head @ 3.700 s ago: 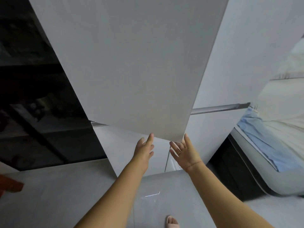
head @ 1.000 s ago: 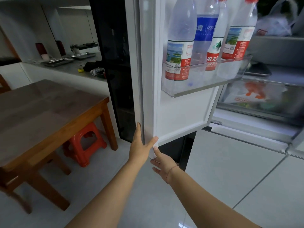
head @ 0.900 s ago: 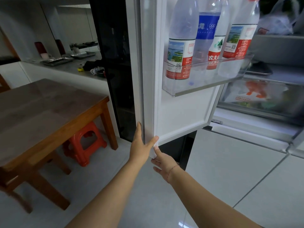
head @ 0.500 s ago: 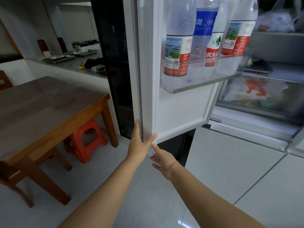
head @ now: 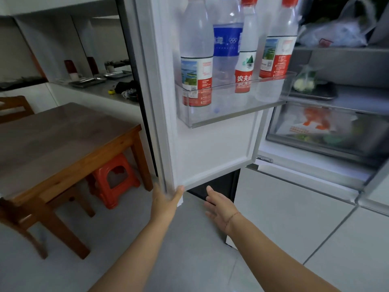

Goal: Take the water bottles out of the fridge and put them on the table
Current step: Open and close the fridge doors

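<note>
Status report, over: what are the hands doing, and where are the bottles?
Left hand grips fridge door, bottom corner; right hand open, holding nothing. Four water bottles upright in door shelf. Nothing blocking them.

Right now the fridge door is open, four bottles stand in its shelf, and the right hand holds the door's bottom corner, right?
No: in the head view the left hand holds the bottom corner of the fridge door; the right hand is open and touches nothing. The rest stands.
</note>
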The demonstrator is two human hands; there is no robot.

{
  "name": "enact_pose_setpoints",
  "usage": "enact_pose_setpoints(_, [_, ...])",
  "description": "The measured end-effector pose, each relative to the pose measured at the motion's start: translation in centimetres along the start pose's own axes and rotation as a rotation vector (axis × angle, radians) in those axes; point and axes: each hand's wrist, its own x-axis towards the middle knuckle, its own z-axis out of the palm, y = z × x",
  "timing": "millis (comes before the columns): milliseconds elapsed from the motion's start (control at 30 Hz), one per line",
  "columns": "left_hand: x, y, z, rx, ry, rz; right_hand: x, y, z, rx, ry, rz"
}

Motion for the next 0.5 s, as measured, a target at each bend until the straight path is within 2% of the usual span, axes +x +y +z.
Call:
enact_pose_setpoints(133, [-2.9,-1.2,3.6,-0.026,-0.059,-0.337,-1.4,-1.0,-4.1,0.014,0.035,-0.011])
enact_pose_setpoints(200, [-4.3,-0.9,6.1,0.033,-0.152,-0.383,-2.3,-1.7,-6.7,0.029,0.059,-0.015])
enact_pose_setpoints(500, [-8.1,7.1,19.6,0.102,-0.428,-0.037,-6.2,-4.6,-21.6,0.105,0.255,-0.108])
